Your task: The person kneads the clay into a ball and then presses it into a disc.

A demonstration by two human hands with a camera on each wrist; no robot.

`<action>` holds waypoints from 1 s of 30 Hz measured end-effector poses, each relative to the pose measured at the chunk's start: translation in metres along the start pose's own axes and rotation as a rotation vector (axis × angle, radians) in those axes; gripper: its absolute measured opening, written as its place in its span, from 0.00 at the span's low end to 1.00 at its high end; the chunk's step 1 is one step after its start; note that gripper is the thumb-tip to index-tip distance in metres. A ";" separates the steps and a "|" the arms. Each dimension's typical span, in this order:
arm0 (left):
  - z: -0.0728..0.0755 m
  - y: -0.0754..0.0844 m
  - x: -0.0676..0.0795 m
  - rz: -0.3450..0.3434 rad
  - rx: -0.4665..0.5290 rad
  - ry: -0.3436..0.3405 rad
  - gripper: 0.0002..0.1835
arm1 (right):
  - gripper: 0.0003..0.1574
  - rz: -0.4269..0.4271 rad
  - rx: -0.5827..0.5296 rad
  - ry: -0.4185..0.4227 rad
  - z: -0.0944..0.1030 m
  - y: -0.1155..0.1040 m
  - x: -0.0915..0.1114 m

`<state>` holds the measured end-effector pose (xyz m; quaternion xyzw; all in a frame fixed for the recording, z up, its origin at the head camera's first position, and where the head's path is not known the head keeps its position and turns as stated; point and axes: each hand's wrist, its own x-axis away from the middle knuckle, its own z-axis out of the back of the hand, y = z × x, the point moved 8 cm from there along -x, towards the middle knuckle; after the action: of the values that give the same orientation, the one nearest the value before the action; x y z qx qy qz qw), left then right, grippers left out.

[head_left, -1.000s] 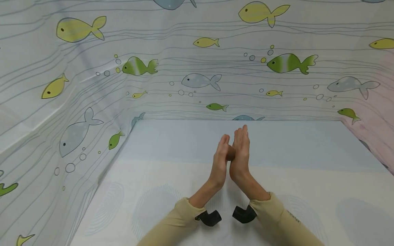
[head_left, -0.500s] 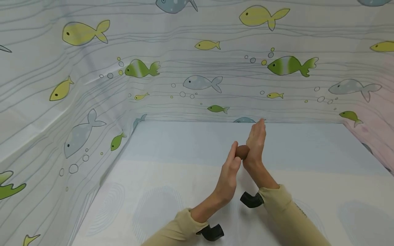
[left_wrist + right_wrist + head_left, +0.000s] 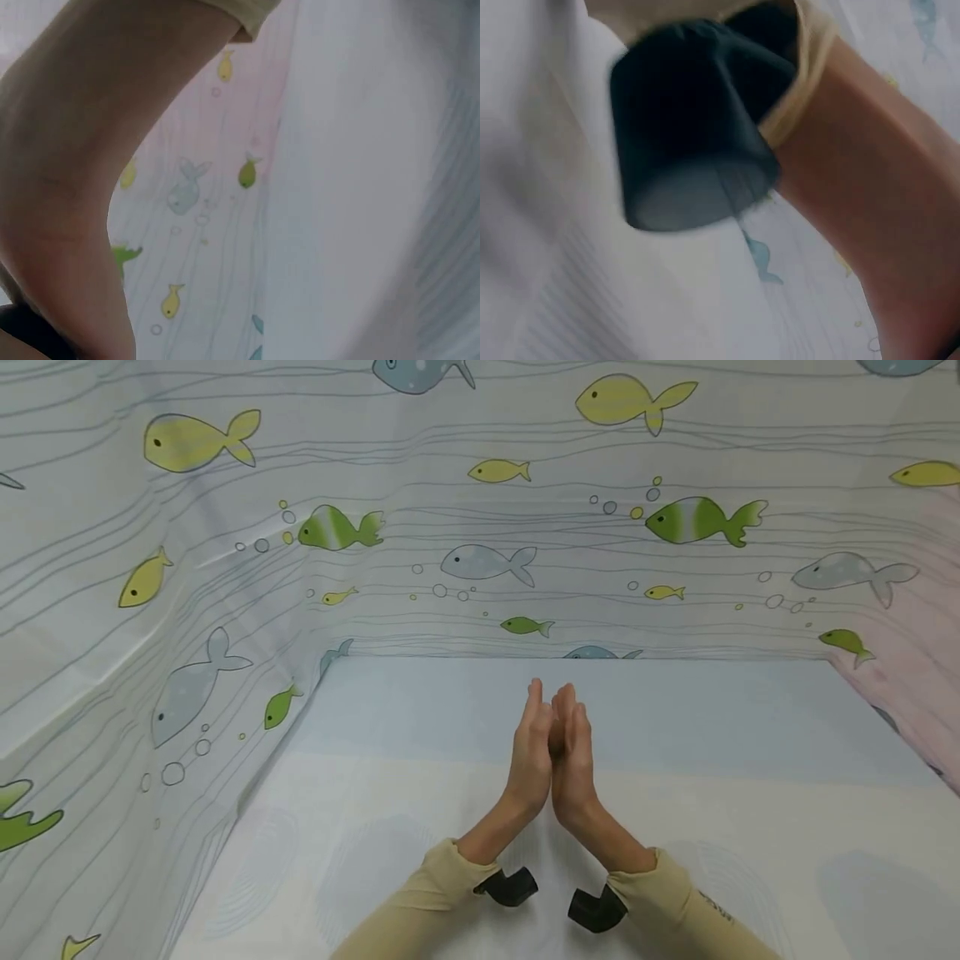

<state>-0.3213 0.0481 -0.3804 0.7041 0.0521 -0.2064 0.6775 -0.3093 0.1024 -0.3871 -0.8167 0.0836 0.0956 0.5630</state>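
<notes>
In the head view my two hands stand palm to palm over the white table, fingers straight and pointing away. Between the palms sits a small brown ball point(image 3: 556, 740), mostly hidden by the fingers. The left hand point(image 3: 531, 764) presses it from one side, the right hand point(image 3: 574, 768) from the other. A bare wrist point(image 3: 67, 195) fills the left of the left wrist view. The right wrist view has a bare forearm point(image 3: 870, 165) beside a dark wrist device point(image 3: 682, 112). Neither wrist view shows fingers or the ball.
The white table point(image 3: 420, 877) carries pale blue patterns and a blue band along its far side. Fish-printed cloth point(image 3: 420, 510) hangs behind and to the left, with a pinkish part on the right. Black curved wrist devices point(image 3: 512, 887) stick out below the sleeves.
The hands slide against each other around the ball: half a second ago the right hand reached farther forward and both stood more to the right. Now they are nearly level, covering most of the ball.
</notes>
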 end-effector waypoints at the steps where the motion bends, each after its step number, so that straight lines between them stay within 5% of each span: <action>1: 0.003 -0.001 -0.003 0.005 -0.008 0.017 0.38 | 0.46 -0.008 0.013 -0.007 -0.002 0.001 0.001; 8: 0.026 0.000 -0.027 0.041 0.021 0.116 0.39 | 0.46 -0.083 0.008 -0.062 -0.018 0.005 0.010; 16: 0.040 -0.003 -0.043 0.046 0.100 0.144 0.39 | 0.46 -0.079 -0.033 -0.165 -0.033 0.003 0.020; 30: -0.003 -0.013 -0.009 0.059 0.093 -0.049 0.39 | 0.45 -0.063 -0.169 0.112 0.012 0.009 -0.028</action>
<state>-0.3337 0.0542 -0.3894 0.7308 0.0050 -0.2060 0.6508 -0.3394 0.1113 -0.3924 -0.8675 0.0810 0.0387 0.4892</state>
